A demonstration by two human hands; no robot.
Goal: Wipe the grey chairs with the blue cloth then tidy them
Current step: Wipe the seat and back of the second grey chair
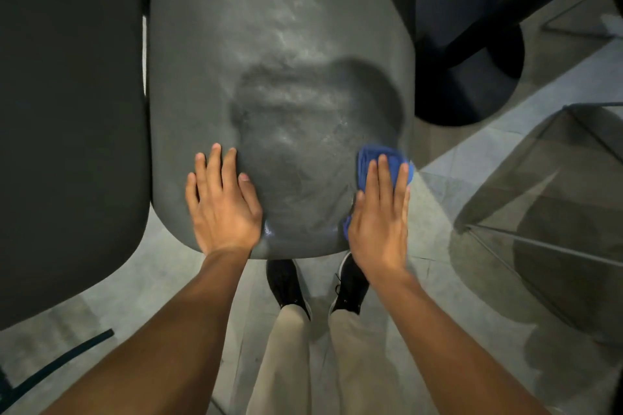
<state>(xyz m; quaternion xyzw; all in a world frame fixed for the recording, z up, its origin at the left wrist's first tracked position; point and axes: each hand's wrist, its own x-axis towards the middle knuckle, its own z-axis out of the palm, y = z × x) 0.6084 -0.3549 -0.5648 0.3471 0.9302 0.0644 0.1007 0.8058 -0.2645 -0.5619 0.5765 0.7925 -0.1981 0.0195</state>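
A grey chair [269,44] fills the middle of the head view, its surface dusty with a darker wiped patch near the lower edge. My left hand [222,202] rests flat on the chair's lower left part, fingers straight. My right hand [381,216] presses the blue cloth [367,162] flat against the chair's lower right edge, fingers straight; most of the cloth is hidden under the palm.
A darker chair [67,111] stands close on the left. A black round table base [472,57] with its post is at the upper right. A glass-like panel with a metal frame [546,212] sits on the right. My feet [317,286] stand on the grey floor below the chair.
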